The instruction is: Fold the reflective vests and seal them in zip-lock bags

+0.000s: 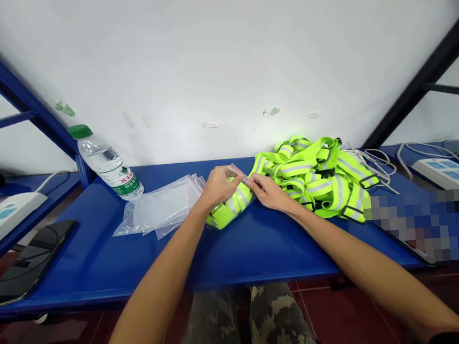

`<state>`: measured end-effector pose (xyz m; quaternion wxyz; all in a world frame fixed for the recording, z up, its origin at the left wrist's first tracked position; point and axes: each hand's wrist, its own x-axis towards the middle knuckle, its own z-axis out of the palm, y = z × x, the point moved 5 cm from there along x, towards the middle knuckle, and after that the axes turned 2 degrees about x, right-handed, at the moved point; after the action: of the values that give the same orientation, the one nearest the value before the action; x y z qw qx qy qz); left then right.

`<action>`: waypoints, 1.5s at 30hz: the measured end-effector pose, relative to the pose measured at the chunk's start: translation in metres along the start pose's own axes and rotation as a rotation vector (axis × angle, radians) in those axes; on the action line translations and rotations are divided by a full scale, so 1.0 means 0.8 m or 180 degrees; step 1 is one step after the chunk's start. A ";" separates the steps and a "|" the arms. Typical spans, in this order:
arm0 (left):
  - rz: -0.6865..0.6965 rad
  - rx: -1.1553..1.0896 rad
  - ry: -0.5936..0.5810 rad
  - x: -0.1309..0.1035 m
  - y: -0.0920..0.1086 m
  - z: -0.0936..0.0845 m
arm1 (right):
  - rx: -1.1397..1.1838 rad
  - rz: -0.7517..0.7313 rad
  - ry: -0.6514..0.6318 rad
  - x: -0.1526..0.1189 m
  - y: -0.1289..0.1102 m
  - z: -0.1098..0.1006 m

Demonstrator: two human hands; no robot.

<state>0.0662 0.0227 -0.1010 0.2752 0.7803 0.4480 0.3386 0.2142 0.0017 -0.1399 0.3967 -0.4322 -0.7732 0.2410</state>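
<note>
Both hands pinch the top edge of a clear zip bag (pixel 238 200) with a folded yellow-green reflective strap inside. My left hand (pixel 219 186) is closed on the bag's edge at its left part. My right hand (pixel 266 190) grips the same edge at the right end, its thumb and fingers pressed together. Just right of the hands lies a tangled pile of yellow-green reflective straps (pixel 313 172) with black buckles. To the left, flat clear zip bags (pixel 162 204) with red lines are stacked loosely.
A water bottle (pixel 110 166) with a green cap stands at the back left of the blue table (pixel 221 263). A black phone (pixel 30 261) lies at the far left. Power strips (pixel 6 218) sit at both sides, with white cables at the right. A wall rises behind.
</note>
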 end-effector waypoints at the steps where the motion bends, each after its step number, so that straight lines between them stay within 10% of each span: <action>1: 0.0006 -0.0043 -0.0010 0.000 -0.001 0.000 | -0.0020 -0.0012 0.0043 0.000 0.000 0.000; 29: 0.0459 0.0659 0.0390 -0.005 0.014 0.005 | -0.0054 0.0190 0.0112 -0.004 -0.009 0.006; 36: 0.0047 0.1581 0.0437 -0.015 0.031 -0.007 | -0.0399 0.0139 0.0686 -0.001 -0.008 -0.011; 45: -0.0349 0.2134 -0.0263 -0.022 0.017 0.026 | -0.0134 0.0463 0.1082 -0.007 -0.011 -0.022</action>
<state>0.0830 -0.0014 -0.1088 0.0391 0.8152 0.5642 0.1252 0.2259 -0.0070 -0.1256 0.4940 -0.5297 -0.6666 0.1764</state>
